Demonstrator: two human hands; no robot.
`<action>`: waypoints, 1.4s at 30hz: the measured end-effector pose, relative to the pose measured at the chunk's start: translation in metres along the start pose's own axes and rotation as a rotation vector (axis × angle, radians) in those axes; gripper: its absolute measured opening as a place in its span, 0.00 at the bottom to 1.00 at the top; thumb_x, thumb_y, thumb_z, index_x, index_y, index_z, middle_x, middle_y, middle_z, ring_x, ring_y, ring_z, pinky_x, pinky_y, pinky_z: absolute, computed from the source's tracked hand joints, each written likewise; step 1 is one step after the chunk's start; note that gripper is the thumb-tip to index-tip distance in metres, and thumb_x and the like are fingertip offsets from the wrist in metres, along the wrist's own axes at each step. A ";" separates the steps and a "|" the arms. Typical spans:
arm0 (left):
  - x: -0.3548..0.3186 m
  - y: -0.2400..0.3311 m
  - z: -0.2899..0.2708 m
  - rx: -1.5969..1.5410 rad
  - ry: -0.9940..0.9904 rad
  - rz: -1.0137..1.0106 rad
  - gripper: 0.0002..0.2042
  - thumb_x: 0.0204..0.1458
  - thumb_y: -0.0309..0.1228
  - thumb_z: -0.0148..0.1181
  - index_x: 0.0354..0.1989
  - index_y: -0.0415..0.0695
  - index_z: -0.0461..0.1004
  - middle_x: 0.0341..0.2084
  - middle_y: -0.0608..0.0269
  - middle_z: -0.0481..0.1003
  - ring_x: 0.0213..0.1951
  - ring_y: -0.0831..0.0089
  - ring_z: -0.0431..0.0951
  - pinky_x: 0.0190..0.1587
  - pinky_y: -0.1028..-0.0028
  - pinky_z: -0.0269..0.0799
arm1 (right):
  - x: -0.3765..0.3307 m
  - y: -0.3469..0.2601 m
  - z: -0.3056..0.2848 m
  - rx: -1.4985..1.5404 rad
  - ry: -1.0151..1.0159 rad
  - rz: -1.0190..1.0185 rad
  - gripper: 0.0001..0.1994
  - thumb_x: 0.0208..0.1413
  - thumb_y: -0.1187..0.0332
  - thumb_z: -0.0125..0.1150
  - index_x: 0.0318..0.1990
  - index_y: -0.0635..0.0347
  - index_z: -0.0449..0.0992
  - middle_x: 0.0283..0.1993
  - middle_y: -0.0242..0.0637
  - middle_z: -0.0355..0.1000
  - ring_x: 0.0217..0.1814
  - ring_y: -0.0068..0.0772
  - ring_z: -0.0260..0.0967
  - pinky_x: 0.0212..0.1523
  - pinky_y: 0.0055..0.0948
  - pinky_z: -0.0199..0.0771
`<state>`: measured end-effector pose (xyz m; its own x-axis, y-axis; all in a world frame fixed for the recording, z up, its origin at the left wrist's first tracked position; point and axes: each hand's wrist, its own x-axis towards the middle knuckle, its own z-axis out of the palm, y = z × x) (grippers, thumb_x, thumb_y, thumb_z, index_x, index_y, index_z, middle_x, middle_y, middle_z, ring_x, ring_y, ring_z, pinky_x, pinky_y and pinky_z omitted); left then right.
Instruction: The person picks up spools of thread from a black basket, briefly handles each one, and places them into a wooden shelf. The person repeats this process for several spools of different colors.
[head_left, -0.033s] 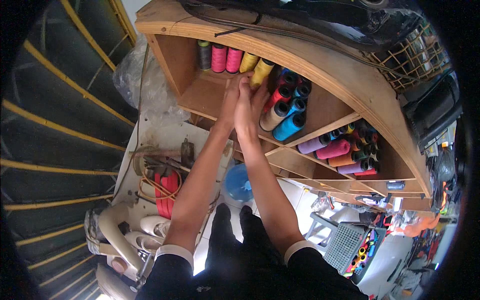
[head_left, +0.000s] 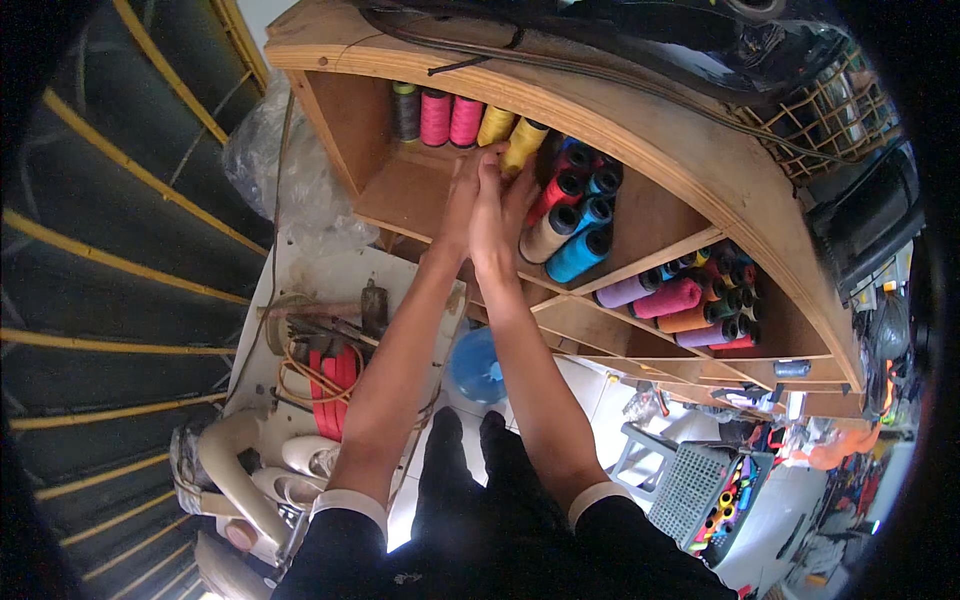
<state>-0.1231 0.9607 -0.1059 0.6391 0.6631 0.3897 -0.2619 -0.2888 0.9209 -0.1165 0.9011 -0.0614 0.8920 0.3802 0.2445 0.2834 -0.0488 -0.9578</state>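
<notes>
Both my arms reach up into a compartment of the wooden shelf. My left hand [head_left: 464,190] and my right hand [head_left: 498,200] meet at the lower end of a yellow thread spool [head_left: 523,143]. The fingers of both are closed about it, though the hands partly hide their own grip. A second yellow spool [head_left: 496,125] stands just left of it, followed by two pink spools [head_left: 450,120] and a dark grey one [head_left: 406,112]. Right of my hands lie a beige spool [head_left: 548,233], red spools [head_left: 555,195] and blue spools [head_left: 580,254].
The wooden shelf [head_left: 650,130] curves across the view. Its right compartment holds several mixed spools [head_left: 667,297]. A cream sewing machine [head_left: 235,460] and red straps [head_left: 330,385] sit on the table at left. Below are a blue round container [head_left: 477,365] and a grey crate [head_left: 690,490].
</notes>
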 end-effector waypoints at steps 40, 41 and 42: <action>0.058 -0.075 0.001 0.095 -0.424 0.031 0.27 0.62 0.45 0.35 0.64 0.38 0.55 0.64 0.48 0.55 0.66 0.62 0.54 0.66 0.70 0.46 | 0.048 0.024 0.044 0.559 0.169 0.202 0.20 0.63 0.58 0.41 0.53 0.64 0.65 0.48 0.38 0.65 0.50 0.33 0.61 0.53 0.31 0.59; 0.057 -0.072 0.004 0.076 -0.447 -0.003 0.27 0.62 0.45 0.34 0.64 0.38 0.55 0.64 0.47 0.56 0.66 0.62 0.54 0.66 0.70 0.46 | 0.049 0.026 0.039 0.534 0.156 0.234 0.20 0.63 0.57 0.41 0.54 0.64 0.64 0.50 0.38 0.65 0.52 0.34 0.61 0.54 0.32 0.58; 0.056 -0.057 0.006 0.058 -0.472 -0.036 0.27 0.62 0.45 0.34 0.64 0.38 0.55 0.64 0.47 0.56 0.66 0.62 0.54 0.66 0.70 0.46 | 0.051 0.028 0.032 0.512 0.145 0.266 0.21 0.63 0.57 0.42 0.55 0.64 0.64 0.51 0.39 0.65 0.53 0.34 0.60 0.56 0.32 0.58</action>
<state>-0.0681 1.0098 -0.1364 0.9092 0.2912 0.2975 -0.2012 -0.3183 0.9264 -0.0744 0.9484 -0.0801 0.9583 0.2841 -0.0302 -0.1303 0.3406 -0.9311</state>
